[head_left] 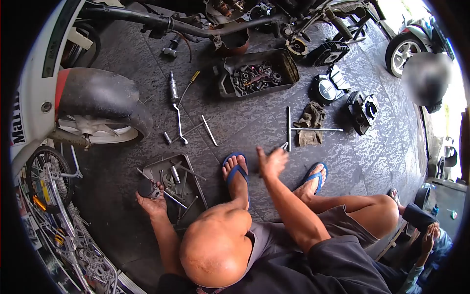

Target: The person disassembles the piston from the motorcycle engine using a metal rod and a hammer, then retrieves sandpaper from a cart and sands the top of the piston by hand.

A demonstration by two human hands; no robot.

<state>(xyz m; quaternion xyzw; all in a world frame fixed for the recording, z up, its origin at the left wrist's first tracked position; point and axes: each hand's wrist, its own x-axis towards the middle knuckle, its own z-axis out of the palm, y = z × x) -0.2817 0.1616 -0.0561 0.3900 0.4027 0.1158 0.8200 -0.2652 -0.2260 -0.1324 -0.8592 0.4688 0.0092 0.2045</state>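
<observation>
At lower left, my left hand (152,201) is closed around a piston (146,187) with a dark round top, held over the edge of a metal tray (195,177). That tray holds a socket (175,174) and several metal rods or wrenches. My right hand (273,162) is over the floor between my feet, thumb spread away from the fingers, which are slightly blurred. Just beyond its fingertips is a small silver tool (284,146), perhaps pliers; I see no clear grip on it. A long T-handle wrench (316,129) lies beside it, across a brown rag (310,120).
An oil-stained pan (224,90) of small parts stands ahead. An engine cover (329,89) and an engine block (362,111) are at right. Left lie a ratchet (174,88), a screwdriver (195,76) and another T-handle (209,130), near a motorcycle wheel (105,98). Another person's hands (431,235) show lower right.
</observation>
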